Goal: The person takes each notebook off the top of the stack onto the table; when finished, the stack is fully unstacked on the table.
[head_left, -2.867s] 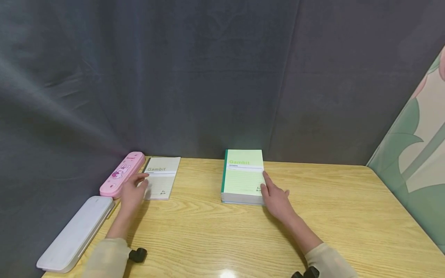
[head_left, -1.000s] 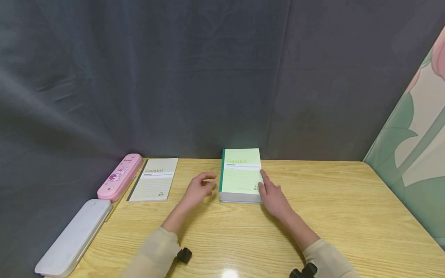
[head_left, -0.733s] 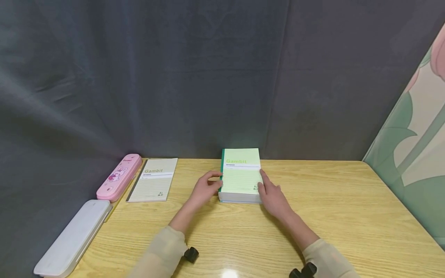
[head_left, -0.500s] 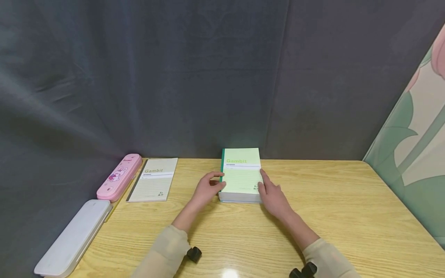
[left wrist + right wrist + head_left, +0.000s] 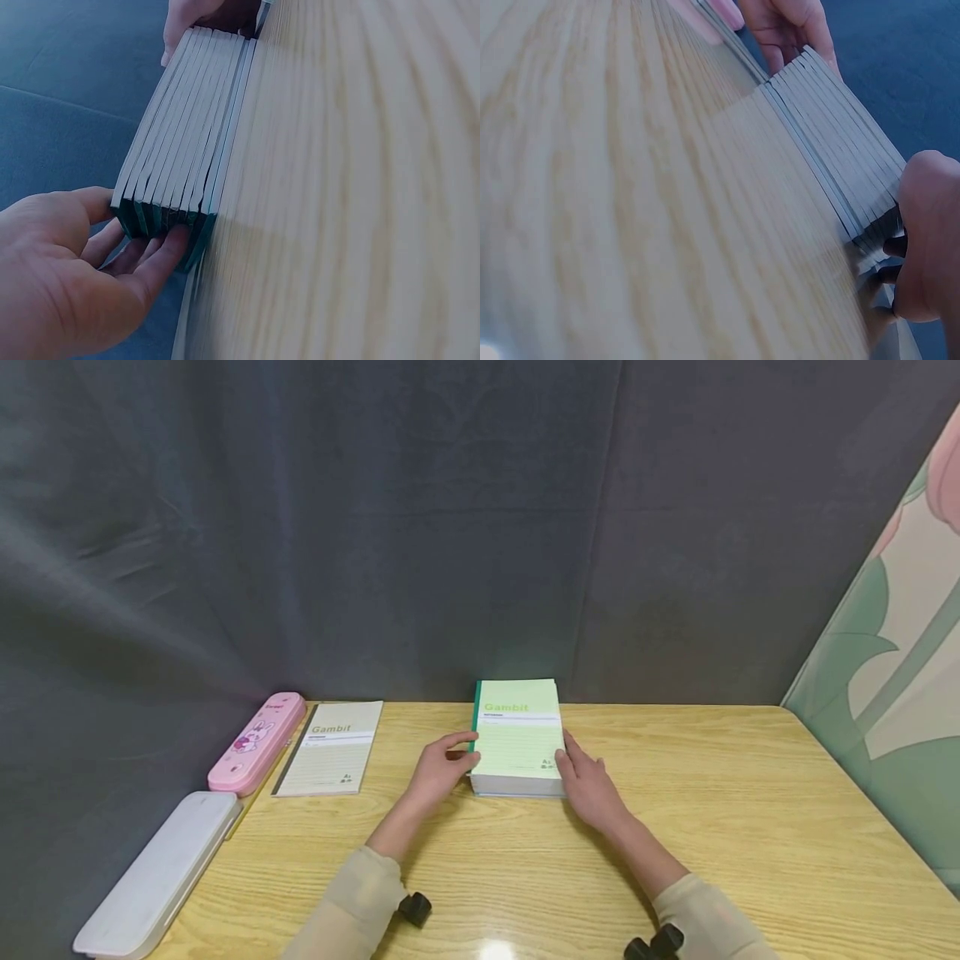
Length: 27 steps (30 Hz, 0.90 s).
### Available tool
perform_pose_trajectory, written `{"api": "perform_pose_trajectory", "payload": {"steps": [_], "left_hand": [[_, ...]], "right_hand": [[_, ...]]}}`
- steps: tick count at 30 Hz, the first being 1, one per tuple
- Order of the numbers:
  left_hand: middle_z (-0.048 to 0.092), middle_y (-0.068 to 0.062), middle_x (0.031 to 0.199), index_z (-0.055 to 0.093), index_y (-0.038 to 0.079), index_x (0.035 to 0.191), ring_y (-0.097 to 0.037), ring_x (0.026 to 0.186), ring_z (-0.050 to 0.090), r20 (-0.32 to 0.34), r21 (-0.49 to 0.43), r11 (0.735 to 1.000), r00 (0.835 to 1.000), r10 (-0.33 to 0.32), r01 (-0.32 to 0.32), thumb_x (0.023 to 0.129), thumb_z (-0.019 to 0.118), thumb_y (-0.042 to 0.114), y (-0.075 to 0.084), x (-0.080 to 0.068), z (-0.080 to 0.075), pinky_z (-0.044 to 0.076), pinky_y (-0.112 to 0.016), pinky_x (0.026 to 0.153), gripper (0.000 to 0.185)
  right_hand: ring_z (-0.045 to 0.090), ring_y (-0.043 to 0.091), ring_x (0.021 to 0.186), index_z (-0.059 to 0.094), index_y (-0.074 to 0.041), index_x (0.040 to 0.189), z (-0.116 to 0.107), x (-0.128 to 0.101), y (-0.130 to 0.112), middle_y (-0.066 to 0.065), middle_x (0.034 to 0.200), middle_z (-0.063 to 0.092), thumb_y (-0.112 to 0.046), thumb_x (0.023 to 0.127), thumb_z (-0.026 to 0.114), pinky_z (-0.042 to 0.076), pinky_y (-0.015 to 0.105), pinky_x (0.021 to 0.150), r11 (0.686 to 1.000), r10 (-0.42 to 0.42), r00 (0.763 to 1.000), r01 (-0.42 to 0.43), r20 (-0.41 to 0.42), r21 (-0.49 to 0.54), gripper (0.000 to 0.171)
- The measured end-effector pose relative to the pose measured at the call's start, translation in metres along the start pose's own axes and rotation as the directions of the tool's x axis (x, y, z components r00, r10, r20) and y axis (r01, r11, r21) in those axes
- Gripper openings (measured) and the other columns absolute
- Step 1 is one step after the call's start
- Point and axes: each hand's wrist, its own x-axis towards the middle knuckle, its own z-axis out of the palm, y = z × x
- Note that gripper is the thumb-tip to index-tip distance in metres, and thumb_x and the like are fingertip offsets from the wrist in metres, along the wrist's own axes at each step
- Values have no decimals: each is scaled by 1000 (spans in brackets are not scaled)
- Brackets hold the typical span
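Observation:
A thick stack of Gambit notebooks [image 5: 519,739] with green spines lies on the table near its back edge. From the left, my left hand [image 5: 437,772] touches the green spine side, thumb and forefinger a little apart. The left wrist view shows bent left fingers [image 5: 154,270] against several spines, without wrapping the stack. On the opposite side my right hand [image 5: 592,785] rests along the page edges, forefinger extended. In the right wrist view, some right fingertips [image 5: 895,245] are dark and partly hidden behind the stack's corner. The uppermost notebook sits slightly left of those below.
A single notebook [image 5: 330,749] with a dark spine lies to the left. Beside it are a pink pencil case [image 5: 257,743] with a rabbit print and a white case [image 5: 159,872]. A dark curtain [image 5: 450,527] stands behind the wooden table [image 5: 480,860].
My left hand has come from the single notebook at the left to the stack's spine side. The top of the stack has shifted slightly left. My right hand has stayed beside it.

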Motion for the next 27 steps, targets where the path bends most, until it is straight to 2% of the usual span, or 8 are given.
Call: {"api": "perform_pose_trajectory", "payload": {"steps": [9, 18, 19, 25, 27], "left_hand": [[56, -15, 136, 63, 6, 136, -26, 109, 63, 12, -98, 995, 1000, -11, 12, 99, 66, 9, 2, -2, -4, 58, -39, 87, 38], [58, -18, 124, 64, 3, 133, -24, 103, 62, 6, -113, 993, 1000, -15, 16, 97, 67, 6, 1, -1, -9, 58, -33, 85, 37], [57, -19, 124, 63, 2, 134, -25, 104, 62, 6, -111, 994, 1000, -20, 20, 97, 66, 5, 5, -3, -9, 57, -36, 86, 37], [55, -18, 129, 62, 5, 137, -25, 103, 60, -2, -120, 992, 999, -48, 47, 100, 62, 7, 3, -5, -20, 56, -41, 89, 37], [54, -18, 129, 62, 4, 137, -23, 100, 63, -4, -147, 988, 999, -52, 51, 101, 60, 7, -2, -3, -25, 58, -37, 85, 37]], "right_hand": [[30, 43, 145, 21, 2, 159, 2, -2, 2, 21, 161, 28, -34, 113, 22, 2, 68, 117, 999, -28, 999, 29, -29, 26, 59], [30, 42, 146, 20, 2, 160, 1, -2, 2, 22, 161, 28, -31, 113, 25, 1, 67, 118, 999, -25, 1000, 25, -18, 30, 57], [30, 42, 146, 20, 1, 160, 1, -1, 2, 21, 161, 29, -31, 113, 25, 1, 67, 118, 999, -23, 1000, 23, -18, 31, 57], [31, 40, 146, 21, -1, 160, 3, 2, 5, 20, 161, 30, -29, 112, 27, 2, 65, 119, 999, -18, 1000, 18, -21, 31, 56], [31, 39, 146, 21, -1, 160, 3, 3, 6, 19, 161, 30, -29, 112, 28, 2, 65, 119, 999, -15, 1000, 15, -22, 33, 56]]}}
